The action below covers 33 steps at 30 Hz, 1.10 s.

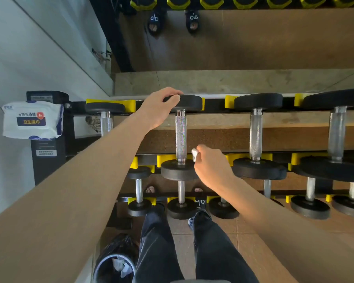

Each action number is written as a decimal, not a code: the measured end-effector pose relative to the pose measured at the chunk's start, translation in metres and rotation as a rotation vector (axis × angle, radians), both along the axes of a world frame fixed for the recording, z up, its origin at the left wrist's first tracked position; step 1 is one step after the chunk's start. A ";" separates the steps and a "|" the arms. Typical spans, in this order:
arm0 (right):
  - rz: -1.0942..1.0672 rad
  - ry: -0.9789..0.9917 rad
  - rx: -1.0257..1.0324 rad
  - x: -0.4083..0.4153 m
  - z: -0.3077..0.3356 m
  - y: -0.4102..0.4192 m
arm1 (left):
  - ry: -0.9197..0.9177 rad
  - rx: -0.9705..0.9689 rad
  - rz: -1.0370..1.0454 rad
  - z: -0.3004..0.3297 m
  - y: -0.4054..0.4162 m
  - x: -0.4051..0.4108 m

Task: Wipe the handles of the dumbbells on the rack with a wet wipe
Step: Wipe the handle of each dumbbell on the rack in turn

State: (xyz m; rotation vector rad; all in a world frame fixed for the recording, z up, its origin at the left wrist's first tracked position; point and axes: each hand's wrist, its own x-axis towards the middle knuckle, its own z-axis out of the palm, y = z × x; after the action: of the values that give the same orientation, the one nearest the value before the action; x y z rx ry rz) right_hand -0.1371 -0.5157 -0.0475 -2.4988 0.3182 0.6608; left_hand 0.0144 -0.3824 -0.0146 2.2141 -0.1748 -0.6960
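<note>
Several black dumbbells with knurled steel handles lie across the rack (213, 152) on yellow cradles. My left hand (158, 108) curls over the far plate of the second dumbbell (180, 135) on the top tier. My right hand (212, 166) pinches a crumpled white wet wipe (194, 154) just right of that dumbbell's handle, near its close plate. The wipe sits beside the handle, apart from it by a small gap.
A white pack of wet wipes (32, 122) rests on a black stand at the left. A bin (116, 262) with a black liner and used wipes stands by my left leg. More dumbbells (255, 135) fill the rack to the right and the lower tier. A mirror rises behind.
</note>
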 end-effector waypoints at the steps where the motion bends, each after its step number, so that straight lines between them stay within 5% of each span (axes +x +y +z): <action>1: -0.076 0.036 0.043 0.000 -0.005 0.007 | -0.003 0.001 0.001 0.000 0.000 0.000; 5: -0.379 0.028 0.146 -0.007 -0.010 0.039 | 0.000 0.009 0.002 0.000 0.000 0.001; 10: -0.455 -0.076 0.245 -0.002 0.006 0.036 | 0.001 0.009 0.003 -0.001 0.000 0.000; 14: 0.099 -0.422 0.165 0.007 0.009 0.053 | 0.002 0.017 -0.001 -0.001 0.000 0.001; 16: 0.436 -0.318 0.076 0.010 -0.003 0.055 | 0.005 0.011 0.009 -0.001 0.001 0.001; 18: 0.502 -0.242 0.033 0.010 -0.006 0.050 | 0.000 0.010 0.009 -0.002 0.001 0.001; 26: 0.426 -0.246 -0.005 -0.010 -0.001 0.022 | -0.002 0.015 -0.007 0.001 0.000 0.001; 33: -0.224 0.074 0.070 -0.011 -0.015 0.003 | -0.007 0.007 0.003 -0.002 0.000 0.001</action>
State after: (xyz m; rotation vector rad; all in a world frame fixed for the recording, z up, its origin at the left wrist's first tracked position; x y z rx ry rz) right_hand -0.1478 -0.5131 -0.0627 -2.3314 0.5829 0.6616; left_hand 0.0151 -0.3825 -0.0164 2.2235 -0.1729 -0.6878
